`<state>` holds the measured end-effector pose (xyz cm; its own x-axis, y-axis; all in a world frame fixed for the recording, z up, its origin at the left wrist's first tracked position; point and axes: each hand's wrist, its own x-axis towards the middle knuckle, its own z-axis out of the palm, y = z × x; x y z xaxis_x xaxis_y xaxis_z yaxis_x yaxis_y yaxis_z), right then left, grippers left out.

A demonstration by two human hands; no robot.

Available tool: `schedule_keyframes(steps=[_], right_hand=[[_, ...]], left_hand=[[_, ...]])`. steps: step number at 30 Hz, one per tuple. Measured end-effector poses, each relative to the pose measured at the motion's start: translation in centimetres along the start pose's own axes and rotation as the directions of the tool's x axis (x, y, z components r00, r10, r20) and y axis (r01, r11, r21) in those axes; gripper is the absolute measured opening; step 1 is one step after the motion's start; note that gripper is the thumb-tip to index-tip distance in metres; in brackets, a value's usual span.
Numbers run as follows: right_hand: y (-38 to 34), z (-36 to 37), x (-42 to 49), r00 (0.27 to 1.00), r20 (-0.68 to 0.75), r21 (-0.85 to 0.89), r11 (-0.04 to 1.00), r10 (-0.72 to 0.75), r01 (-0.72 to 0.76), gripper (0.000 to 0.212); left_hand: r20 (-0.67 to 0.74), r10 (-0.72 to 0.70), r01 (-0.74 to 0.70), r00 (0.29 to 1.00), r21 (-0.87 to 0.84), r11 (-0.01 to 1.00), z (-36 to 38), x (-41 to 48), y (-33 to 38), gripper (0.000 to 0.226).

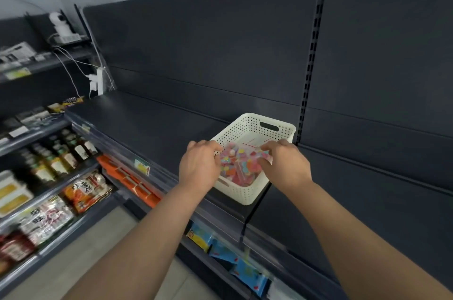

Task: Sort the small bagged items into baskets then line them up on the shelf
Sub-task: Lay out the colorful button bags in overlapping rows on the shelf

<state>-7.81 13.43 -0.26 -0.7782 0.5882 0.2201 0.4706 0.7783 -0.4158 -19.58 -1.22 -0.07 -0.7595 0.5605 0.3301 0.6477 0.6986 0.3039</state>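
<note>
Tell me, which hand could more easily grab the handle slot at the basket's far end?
Probably the right hand: it lies closer to the handle slot of the basket. The left hand is at the left rim. Both hold bags now.

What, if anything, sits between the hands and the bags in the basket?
Nothing visible. The left hand and right hand both reach over the rim of the open-topped basket, and their fingers curl onto the bags inside it. The basket sits on the shelf.
</note>
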Motion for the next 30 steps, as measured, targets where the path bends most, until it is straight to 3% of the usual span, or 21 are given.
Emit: schedule_keyframes(steps=[3, 8, 11, 14, 17, 21, 30], right_hand=[[-0.1, 0.8, -0.5, 0.987, 0.069, 0.005, 0.990, 0.142, -0.143, 0.058], [-0.2, 1.9, -0.4, 0.940, 0.186, 0.112, 0.944, 0.285, -0.309, 0.073], [-0.1, 2.1, -0.4, 0.920, 0.138, 0.178, 0.905, 0.367, -0.387, 0.059], [0.2, 2.0, -0.6, 0.891, 0.161, 0.214, 0.866, 0.424, -0.451, 0.045], [0.1, 1.5, -1.2, 0.906, 0.180, 0.249, 0.873, 0.383, -0.419, 0.023], [-0.7, 0.3, -1.6, 0.952, 0.129, 0.259, 0.917, 0.279, -0.304, 0.025], [-6.3, 0.1, -1.4, 0.980, 0.201, 0.224, 0.974, -0.017, -0.029, 0.028]], left_hand=[[0.018, 0.020, -0.022, 1.000, 0.076, 0.997, 0.5, 1.7, -1.1, 0.043], [0.201, -0.114, 0.116, 0.973, 0.001, 0.993, 1.5, 4.0, -2.0, 0.050], [0.246, -0.134, 0.143, 0.960, -0.019, 0.990, 2.0, 4.6, -2.3, 0.047], [0.299, -0.150, 0.192, 0.942, -0.117, 0.974, 2.5, 4.6, -2.2, 0.029], [0.271, -0.171, 0.235, 0.947, -0.225, 0.946, 2.5, 3.7, -2.1, 0.028], [0.158, -0.234, 0.276, 0.959, -0.358, 0.892, 0.9, 2.1, -2.1, 0.027], [0.041, -0.467, 0.453, 0.883, -0.331, 0.828, -4.7, -4.4, -6.2, 0.030]])
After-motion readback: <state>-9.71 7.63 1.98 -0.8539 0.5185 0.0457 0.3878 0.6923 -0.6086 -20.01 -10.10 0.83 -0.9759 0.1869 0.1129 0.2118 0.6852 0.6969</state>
